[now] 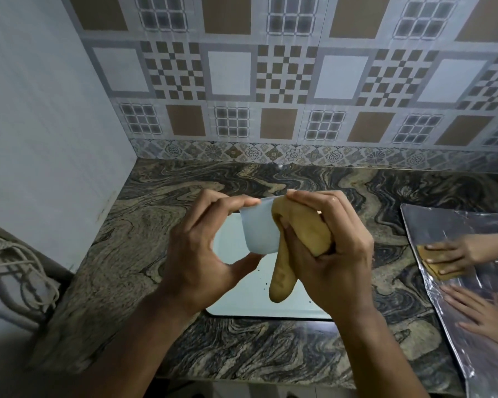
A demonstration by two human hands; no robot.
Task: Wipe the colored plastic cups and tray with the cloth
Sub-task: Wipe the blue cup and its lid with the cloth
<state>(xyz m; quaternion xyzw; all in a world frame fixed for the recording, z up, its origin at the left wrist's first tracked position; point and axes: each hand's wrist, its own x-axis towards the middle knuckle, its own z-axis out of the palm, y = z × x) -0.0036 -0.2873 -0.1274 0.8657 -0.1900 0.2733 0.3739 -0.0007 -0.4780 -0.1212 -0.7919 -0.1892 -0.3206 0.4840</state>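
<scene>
My left hand [202, 254] grips a pale blue plastic cup [259, 228], fingertips curled on its rim and thumb under its base, holding it tilted above the white tray [242, 300]. My right hand [331, 248] is closed around a mustard-yellow cloth [302, 225], bunched against the cup's right side and over its mouth; one loose end of the cloth hangs down over the tray. The tray lies flat on the marbled table [144, 254], directly under both my hands, its near edge close to the table's front edge. Can't tell if other cups are on the tray, my hands block most of it. Right of the tray, well apart, a shiny metal sheet [454, 225] lies on the table; another person's hand [449, 251] presses a second yellow cloth [431, 265] on it, and their other hand [483, 311] lies flat on the sheet nearer the front. Behind the tray, patterned wall tiles [270, 81] rise from the table's back edge. Left of the tray, beyond the table's edge, grey cables [20, 271] lie tangled.
</scene>
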